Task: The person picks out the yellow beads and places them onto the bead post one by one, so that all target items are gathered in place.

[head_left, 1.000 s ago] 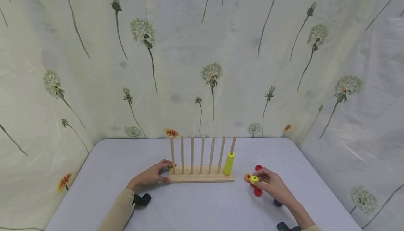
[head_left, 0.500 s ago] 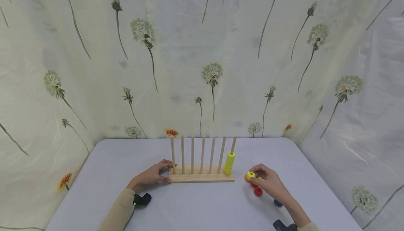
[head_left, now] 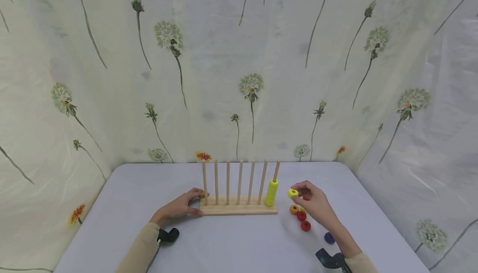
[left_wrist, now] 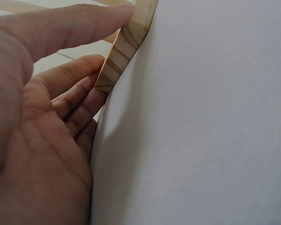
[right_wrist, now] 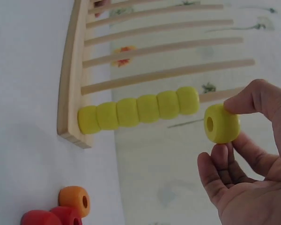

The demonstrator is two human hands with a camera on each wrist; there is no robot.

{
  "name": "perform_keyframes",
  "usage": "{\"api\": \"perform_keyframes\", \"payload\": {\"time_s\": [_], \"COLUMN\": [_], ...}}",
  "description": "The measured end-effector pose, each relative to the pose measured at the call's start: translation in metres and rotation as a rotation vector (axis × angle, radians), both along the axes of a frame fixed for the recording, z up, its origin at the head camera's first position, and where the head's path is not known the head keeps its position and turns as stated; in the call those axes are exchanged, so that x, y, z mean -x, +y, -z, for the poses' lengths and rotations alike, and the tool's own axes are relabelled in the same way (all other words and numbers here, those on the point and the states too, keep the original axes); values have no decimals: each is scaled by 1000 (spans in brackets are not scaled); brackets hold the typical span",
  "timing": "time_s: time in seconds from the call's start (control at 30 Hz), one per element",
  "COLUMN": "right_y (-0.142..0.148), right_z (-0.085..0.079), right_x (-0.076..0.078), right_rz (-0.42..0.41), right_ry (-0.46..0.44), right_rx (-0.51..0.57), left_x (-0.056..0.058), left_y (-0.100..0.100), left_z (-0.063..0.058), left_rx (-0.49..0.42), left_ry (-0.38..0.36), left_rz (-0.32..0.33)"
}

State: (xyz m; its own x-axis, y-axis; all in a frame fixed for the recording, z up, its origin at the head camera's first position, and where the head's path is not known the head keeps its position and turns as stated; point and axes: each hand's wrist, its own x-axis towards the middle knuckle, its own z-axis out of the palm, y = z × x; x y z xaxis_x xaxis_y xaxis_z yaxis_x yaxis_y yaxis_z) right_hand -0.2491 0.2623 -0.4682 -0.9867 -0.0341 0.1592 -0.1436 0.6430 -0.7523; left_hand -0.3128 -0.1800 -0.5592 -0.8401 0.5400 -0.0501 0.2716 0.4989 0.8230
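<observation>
A wooden peg rack [head_left: 239,212] with several upright pegs stands on the table. My left hand [head_left: 177,207] holds the left end of its base, thumb at the front edge and fingers behind; the grained end of the base [left_wrist: 116,65] shows between them in the left wrist view. Yellow beads [head_left: 271,193] are stacked on the rightmost peg, whose top stays bare. To the right of that stack, raised over the loose beads, my right hand [head_left: 316,204] pinches another yellow bead [right_wrist: 221,123] between thumb and fingers. Its hole faces the stack in the right wrist view.
Below my right hand lie an orange bead [head_left: 293,209], red beads [head_left: 305,225] and a partly hidden yellow bead [head_left: 303,210]. A blue bead [head_left: 329,238] sits beside the right forearm. A flower-printed curtain [head_left: 209,78] hangs behind the white table [head_left: 224,248].
My right hand has lifted the yellow bead away from the loose beads, up and slightly left toward the stack. My left hand and the peg rack have stayed in place.
</observation>
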Motion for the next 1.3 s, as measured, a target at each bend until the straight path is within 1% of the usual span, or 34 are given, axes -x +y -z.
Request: {"api": "perform_keyframes", "payload": {"time_s": [0.13,0.23,0.53,0.83,1.03,1.17,1.3], "right_y": [-4,-6,-15,-24,-30,-33,-35], "right_z": [-10,-18,-44,-64,-77,-82,-83], "right_x": [3,5,12,19,26,29,33], "right_rz": [-14,-25,-53,-53,-56,-62,-76], "right_ry": [40,79,154,172,174,177,186], "right_rx": [19,12,44,91,132,144,157], "left_x": [1,1,2,2,2,2,3], "left_y": [0,0,-1,-1,-2,-1,0], "left_z": [0,0,1,3,3,2,2], "left_rx": [0,-3,-14,-12,-14,-12,5], "left_ry": [6,3,6,19,12,6,-9], "left_rz": [10,14,22,31,23,14,-11]}}
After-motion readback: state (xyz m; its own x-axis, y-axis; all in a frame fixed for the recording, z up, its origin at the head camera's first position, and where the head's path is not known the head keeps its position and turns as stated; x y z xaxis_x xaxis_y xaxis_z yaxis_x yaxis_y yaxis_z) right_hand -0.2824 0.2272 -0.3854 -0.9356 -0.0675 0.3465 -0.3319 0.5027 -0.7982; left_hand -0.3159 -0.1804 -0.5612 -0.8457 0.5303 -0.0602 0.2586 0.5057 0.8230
